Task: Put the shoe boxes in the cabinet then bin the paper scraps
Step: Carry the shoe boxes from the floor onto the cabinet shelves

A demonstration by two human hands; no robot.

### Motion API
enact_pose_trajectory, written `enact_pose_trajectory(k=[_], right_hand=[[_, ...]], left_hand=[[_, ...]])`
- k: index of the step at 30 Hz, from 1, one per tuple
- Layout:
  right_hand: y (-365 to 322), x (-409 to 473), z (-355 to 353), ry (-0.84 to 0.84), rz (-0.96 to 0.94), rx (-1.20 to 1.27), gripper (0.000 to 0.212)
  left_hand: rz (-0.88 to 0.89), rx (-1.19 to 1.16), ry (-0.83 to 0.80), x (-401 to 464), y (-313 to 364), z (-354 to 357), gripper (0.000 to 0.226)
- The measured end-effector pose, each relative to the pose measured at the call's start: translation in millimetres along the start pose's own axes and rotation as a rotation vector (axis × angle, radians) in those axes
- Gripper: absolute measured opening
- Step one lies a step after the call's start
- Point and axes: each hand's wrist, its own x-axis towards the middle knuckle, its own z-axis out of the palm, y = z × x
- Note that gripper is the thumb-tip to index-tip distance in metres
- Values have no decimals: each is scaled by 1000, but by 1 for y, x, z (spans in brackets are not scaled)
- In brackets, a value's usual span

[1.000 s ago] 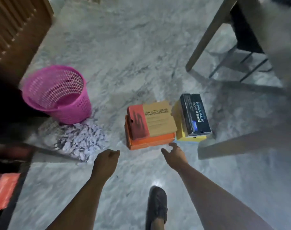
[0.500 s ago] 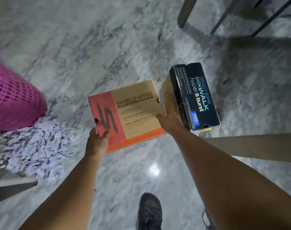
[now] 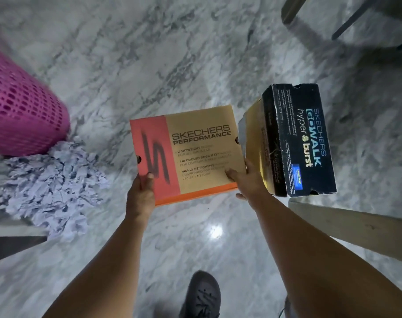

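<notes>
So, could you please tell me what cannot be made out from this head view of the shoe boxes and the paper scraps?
- Cabinet: nowhere in the head view.
- Pink basket: rim and inside cut off by the left and top edges, and blurred.
- Orange box: underside and what lies beneath it are hidden by its lid.
- Yellow box: mostly hidden behind the black box.
- Both hands' fingers, left hand and right hand: mostly tucked under the orange box.

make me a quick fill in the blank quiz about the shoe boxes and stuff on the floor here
1. Both hands grip the box printed SKECHERS ____.
2. The black shoe box reads hyper ____.
3. The paper scraps lie heaped beside a ____ basket.
4. The left hand holds the lid's ____ part.

Missing words: PERFORMANCE; burst; pink; red
</notes>
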Motion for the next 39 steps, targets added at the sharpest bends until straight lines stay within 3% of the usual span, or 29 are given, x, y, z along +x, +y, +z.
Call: enact_pose_trajectory(k=[4, 7, 11, 14, 16, 19, 22, 25, 28, 30, 32, 39], right_hand=[[7, -20, 12, 152, -57, -27, 55], [20, -56, 19, 198, -108, -56, 44], [39, -122, 28, 127, -185, -99, 33], [50, -183, 36, 51, -232, -137, 29], [60, -230, 43, 16, -272, -167, 27], [79, -296, 57, 4, -369, -218, 40], [89, -378, 93, -86, -423, -337, 58], [90, -453, 140, -194, -487, -448, 68], [87, -521, 198, -298, -595, -498, 75], [77, -566, 237, -373, -676, -495, 71], [57, -611, 280, -450, -750, -447, 67], [-37, -722, 456, -671, -980, -385, 45]], left_hand=[[3, -70, -10, -24, -5, -17, 18], [-18, -144, 34, -60, -29, -38, 11], [-63, -212, 111, -121, -75, -80, 15], [-119, -266, 186, -170, -116, -113, 42], [-142, -335, 218, -210, -138, -139, 40], [-130, -417, 296, -273, -159, -174, 32], [-94, -473, 407, -343, -197, -236, 45], [-124, -516, 554, -402, -229, -303, 56], [-204, -608, 731, -450, -245, -377, 35], [-208, -630, 825, -473, -256, -422, 38], [-147, -642, 1007, -491, -259, -467, 55], [60, -826, 1337, -493, -234, -639, 61]])
